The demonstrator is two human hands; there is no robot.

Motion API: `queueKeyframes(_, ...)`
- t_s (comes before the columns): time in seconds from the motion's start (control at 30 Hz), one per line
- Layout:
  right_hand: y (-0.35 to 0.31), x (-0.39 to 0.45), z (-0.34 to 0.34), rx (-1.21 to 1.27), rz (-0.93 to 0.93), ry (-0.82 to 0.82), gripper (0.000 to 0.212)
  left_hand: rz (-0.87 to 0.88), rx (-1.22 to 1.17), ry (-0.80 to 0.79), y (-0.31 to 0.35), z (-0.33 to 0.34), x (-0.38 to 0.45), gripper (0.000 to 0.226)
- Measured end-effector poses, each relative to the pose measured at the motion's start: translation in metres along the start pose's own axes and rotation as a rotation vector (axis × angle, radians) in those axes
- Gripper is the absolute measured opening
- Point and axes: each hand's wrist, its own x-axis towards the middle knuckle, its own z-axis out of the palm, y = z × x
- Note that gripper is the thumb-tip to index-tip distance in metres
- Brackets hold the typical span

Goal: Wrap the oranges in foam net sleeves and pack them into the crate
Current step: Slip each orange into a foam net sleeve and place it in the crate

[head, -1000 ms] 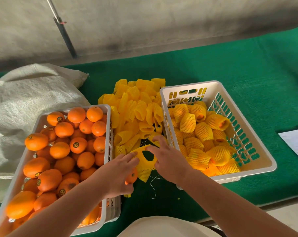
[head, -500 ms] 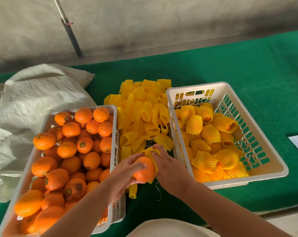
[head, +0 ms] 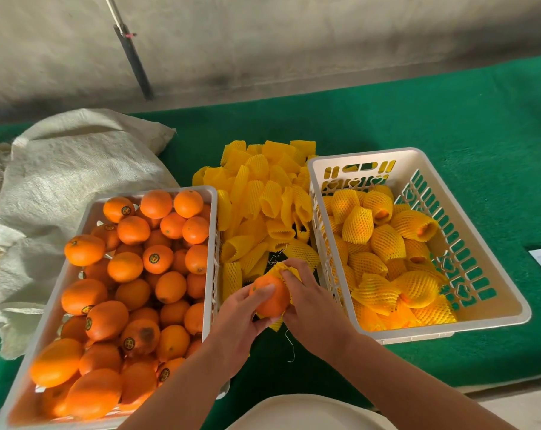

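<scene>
green cloth [head: 418,125]; l hand [head: 238,318] fingers grip orange [head: 270,297], r hand [head: 309,296] fingers pinch net sleeve [head: 281,270] round it.

— How are your hands positioned?
— Your left hand [head: 236,318] is cupped, fingers curled, forearm angled in from the lower left. Your right hand [head: 309,302] is curled beside it, fingertips pinching.

I hold one bare orange [head: 270,297] in my left hand [head: 238,318], half inside a yellow foam net sleeve [head: 286,271] that my right hand [head: 309,302] grips. At 9 o'clock from it stands a white crate of bare oranges [head: 55,305]. At 12 o'clock lies the pile of empty sleeves [head: 263,197]. At 3 o'clock the white packing crate [head: 492,308] holds wrapped oranges [head: 387,243].
</scene>
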Motion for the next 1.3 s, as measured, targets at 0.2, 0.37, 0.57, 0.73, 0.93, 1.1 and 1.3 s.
queueKeyframes(0.2,-0.002,-0.003,0.003,0.001,0.012,-0.005,0.066,0.048,0.017,0.028,-0.01,-0.001,0.005,0.066)
queueKeyframes(0.37,-0.002,-0.004,0.002,-0.005,0.027,-0.018,0.069,0.044,0.118,0.016,-0.01,-0.006,0.009,0.047)
queueKeyframes(0.57,-0.006,-0.007,0.002,0.01,0.015,-0.035,0.069,0.177,0.368,0.098,-0.013,-0.006,0.003,0.06)
queueKeyframes(0.73,-0.013,-0.009,0.0,0.018,0.003,-0.037,0.07,0.264,0.501,0.139,-0.012,-0.006,0.001,0.068)
queueKeyframes(0.93,-0.023,-0.012,-0.004,0.023,-0.037,-0.036,0.069,0.425,0.679,0.263,-0.016,-0.004,-0.003,0.061)
queueKeyframes(1.1,-0.031,-0.016,-0.005,0.016,-0.091,-0.035,0.064,0.537,0.71,0.405,-0.018,0.0,-0.009,0.073)
queueKeyframes(1.3,-0.042,-0.015,-0.013,-0.015,-0.192,-0.019,0.053,0.571,0.652,0.473,-0.017,0.001,-0.013,0.071)
